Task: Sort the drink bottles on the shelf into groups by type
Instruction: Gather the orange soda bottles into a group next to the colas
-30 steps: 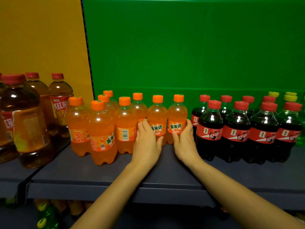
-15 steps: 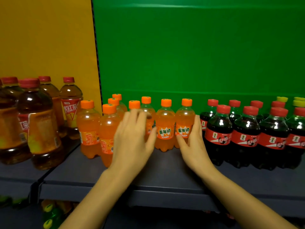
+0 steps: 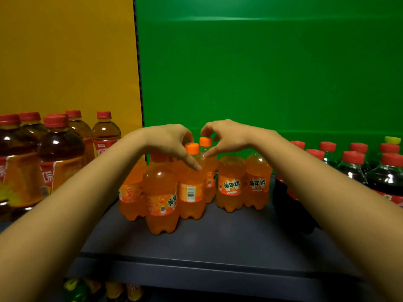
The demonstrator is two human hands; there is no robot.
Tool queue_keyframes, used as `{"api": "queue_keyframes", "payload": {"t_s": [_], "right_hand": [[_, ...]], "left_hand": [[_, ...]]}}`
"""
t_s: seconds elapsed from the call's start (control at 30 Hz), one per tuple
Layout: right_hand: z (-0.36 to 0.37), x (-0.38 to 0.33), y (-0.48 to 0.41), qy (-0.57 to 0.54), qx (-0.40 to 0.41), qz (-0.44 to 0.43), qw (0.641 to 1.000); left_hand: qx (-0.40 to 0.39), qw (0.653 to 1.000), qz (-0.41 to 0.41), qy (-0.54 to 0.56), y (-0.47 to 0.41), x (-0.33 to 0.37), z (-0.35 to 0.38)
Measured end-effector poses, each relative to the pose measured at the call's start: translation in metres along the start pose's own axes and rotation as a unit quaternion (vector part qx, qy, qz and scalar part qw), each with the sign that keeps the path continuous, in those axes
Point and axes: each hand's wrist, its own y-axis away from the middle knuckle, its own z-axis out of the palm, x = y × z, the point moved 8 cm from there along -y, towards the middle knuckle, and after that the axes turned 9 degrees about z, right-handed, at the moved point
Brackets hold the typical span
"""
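Observation:
Several small orange soda bottles (image 3: 192, 188) with orange caps stand clustered mid-shelf. My left hand (image 3: 172, 141) is raised over the cluster, fingers curled down against the neck of a front bottle with a barcode label. My right hand (image 3: 226, 136) hovers beside it, fingertips at the cap of a rear orange bottle (image 3: 206, 142). Whether either hand truly grips a bottle is unclear. Dark cola bottles (image 3: 357, 171) with red caps fill the right side. Large amber tea bottles (image 3: 58, 158) with red caps stand at the left.
The dark blue shelf (image 3: 218, 243) has bare surface in front of the bottles. A yellow panel (image 3: 65, 62) and a green panel (image 3: 261, 73) form the back wall. A yellow-capped bottle (image 3: 392, 140) shows far right. More bottles (image 3: 104, 289) sit on a lower shelf.
Both hands have risen from the shelf-level sides of the orange bottles to their tops. The view has moved closer, and the arms now cover several caps.

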Motion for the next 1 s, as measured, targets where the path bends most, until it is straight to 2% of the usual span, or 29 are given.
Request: {"api": "queue_keyframes", "payload": {"t_s": [0.23,0.4,0.53,0.63,0.73,0.87,1.0], "right_hand": [[0.027,0.009,-0.039,0.025,-0.180,0.042,0.983],[0.038,0.005,-0.044,0.010,-0.216,0.025,0.976],[0.033,0.004,-0.044,-0.002,-0.181,0.019,0.983],[0.018,0.003,-0.042,0.007,-0.124,0.007,0.992],[-0.009,0.005,-0.036,-0.034,-0.051,0.016,0.998],[-0.056,0.011,-0.021,-0.094,0.062,0.021,0.993],[-0.107,0.026,0.005,-0.163,0.195,0.049,0.966]], "left_hand": [[-0.139,0.990,0.005,-0.011,-0.018,0.010,0.016],[-0.121,0.992,0.010,-0.021,-0.026,0.009,0.023],[-0.091,0.994,0.033,-0.056,-0.029,0.008,0.020],[-0.101,0.993,0.056,-0.029,-0.026,0.012,0.020],[-0.101,0.991,0.087,0.022,-0.020,0.017,0.017],[-0.039,0.988,0.106,0.104,-0.013,0.015,-0.011],[0.041,0.976,0.130,0.168,-0.004,0.019,-0.048]]}}
